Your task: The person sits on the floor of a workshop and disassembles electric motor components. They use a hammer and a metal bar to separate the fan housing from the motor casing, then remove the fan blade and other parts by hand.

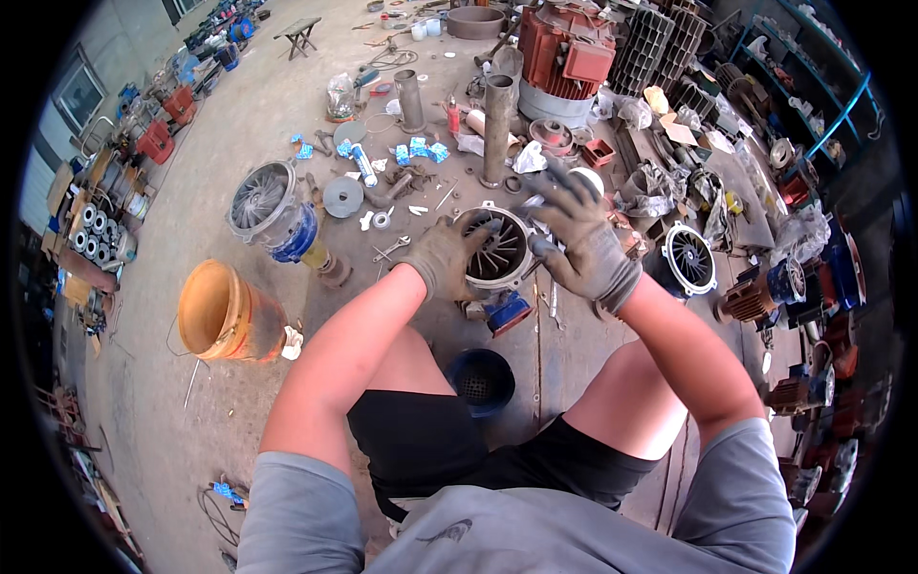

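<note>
A round metal pump housing [492, 272] with curved vanes inside its open top stands between my knees. A blue part [507, 311] shows at its lower side. My left hand [446, 258], in a dirty grey work glove, grips the housing's left rim with fingers curled over the edge. On the other side my right hand [585, 247], gloved the same way, is open with fingers spread; its thumb is close to the right rim, and I cannot tell whether it touches. An open-end wrench [391, 250] lies left of my left hand.
An orange bucket [225, 311] and a second vaned pump [271, 206] stand at the left. A dark blue basket-like part [481, 383] is between my legs. Upright metal tubes [496, 134] and a big red motor [567, 53] stand ahead. Another vaned housing [689, 258] is at the right.
</note>
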The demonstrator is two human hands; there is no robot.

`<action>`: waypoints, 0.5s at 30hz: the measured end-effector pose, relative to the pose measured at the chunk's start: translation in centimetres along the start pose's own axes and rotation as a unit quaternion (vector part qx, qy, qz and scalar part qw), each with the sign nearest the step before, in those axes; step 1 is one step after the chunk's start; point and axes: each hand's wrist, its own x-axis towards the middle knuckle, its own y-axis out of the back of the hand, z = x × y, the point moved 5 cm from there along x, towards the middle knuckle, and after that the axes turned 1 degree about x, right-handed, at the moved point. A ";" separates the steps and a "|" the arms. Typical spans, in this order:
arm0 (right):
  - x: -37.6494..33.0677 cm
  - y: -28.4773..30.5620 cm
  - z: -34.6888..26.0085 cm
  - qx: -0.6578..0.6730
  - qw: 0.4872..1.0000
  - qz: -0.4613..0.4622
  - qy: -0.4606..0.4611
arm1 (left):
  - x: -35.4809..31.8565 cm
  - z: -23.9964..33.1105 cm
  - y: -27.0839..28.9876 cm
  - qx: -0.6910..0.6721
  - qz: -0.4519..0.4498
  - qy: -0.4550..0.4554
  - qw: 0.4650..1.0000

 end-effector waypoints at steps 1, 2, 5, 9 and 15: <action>-0.3 0.0 1.4 0.023 0.996 -0.067 0.057 | 0.3 0.4 0.3 -0.012 -0.002 0.015 1.000; -0.5 -0.4 2.0 0.051 0.983 -0.133 0.115 | 0.4 0.6 0.2 -0.024 -0.007 0.032 0.999; -0.4 -1.2 2.1 -0.004 0.998 -0.063 0.024 | 0.1 0.8 -0.7 -0.011 0.041 0.027 0.999; -0.9 -1.6 2.8 -0.068 0.976 0.082 -0.188 | 0.4 1.4 0.1 -0.002 0.003 0.070 0.998; -1.7 -0.8 1.9 -0.128 0.984 -0.123 0.021 | -0.2 1.5 0.4 -0.010 -0.024 0.104 0.994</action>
